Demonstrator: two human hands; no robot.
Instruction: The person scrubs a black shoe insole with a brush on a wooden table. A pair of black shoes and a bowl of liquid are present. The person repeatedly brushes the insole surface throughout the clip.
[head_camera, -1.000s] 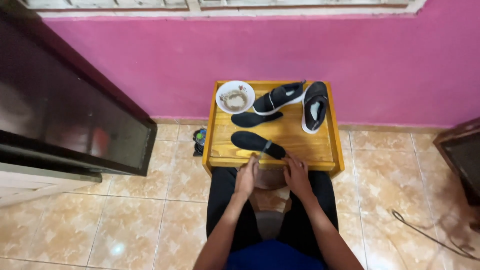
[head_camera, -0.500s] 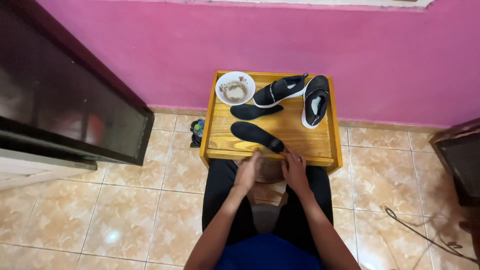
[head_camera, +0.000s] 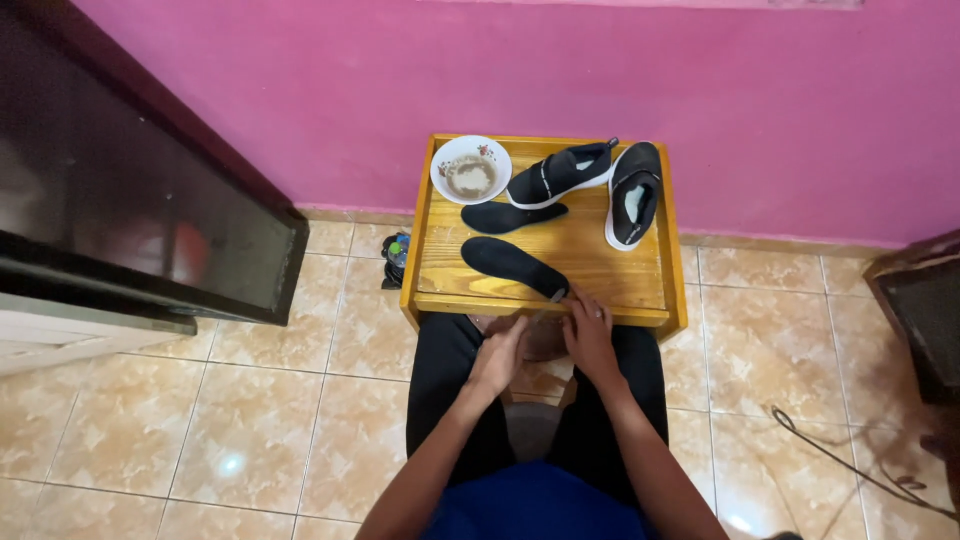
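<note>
Reaching to the near edge of the wooden table, the right hand pinches the near end of a black insole, which lies flat on the tabletop. Just left of it, the left hand hovers below the table edge, fingers curled; whether it grips anything cannot be told. Farther back sit a second insole, 2 black shoes and a white bowl.

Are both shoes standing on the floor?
No, both shoes lie on the wooden table, next to the bowl.
</note>
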